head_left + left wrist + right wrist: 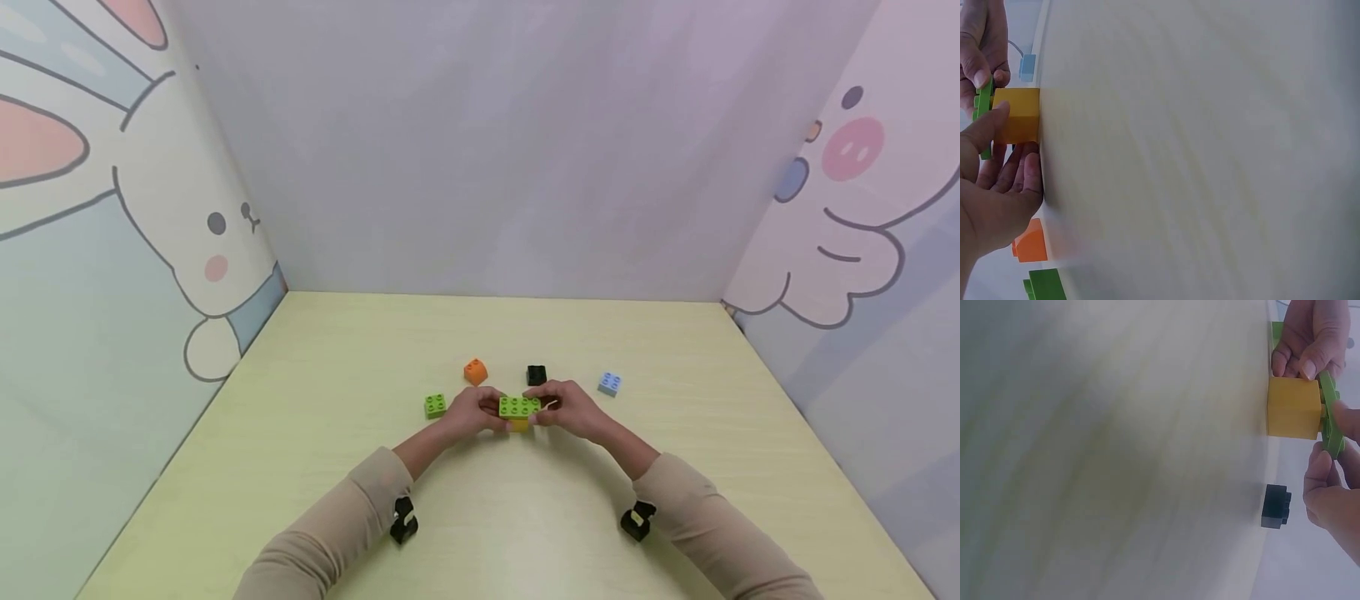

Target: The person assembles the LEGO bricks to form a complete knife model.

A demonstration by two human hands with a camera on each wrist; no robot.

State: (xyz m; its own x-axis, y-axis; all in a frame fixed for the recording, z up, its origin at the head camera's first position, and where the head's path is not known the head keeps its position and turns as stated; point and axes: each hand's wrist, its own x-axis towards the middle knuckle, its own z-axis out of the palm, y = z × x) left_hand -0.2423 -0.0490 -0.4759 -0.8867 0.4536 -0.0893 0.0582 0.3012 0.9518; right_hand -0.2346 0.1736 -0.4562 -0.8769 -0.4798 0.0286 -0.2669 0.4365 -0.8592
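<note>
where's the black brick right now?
In the head view, the black brick sits on the table, slightly right of centre, between the orange brick and the blue brick, just beyond the long green brick.

Below the frame's center, an upper block (520,406) sits over a lower block (518,426) on the tabletop (337,350), between the left hand (472,414) and the right hand (573,410). The leftmost block (435,407) lies just left of the left hand, a second block (476,372) behind that hand, a third block (536,376) behind the upper block, and the rightmost block (610,384) behind and right of the right hand.
</note>
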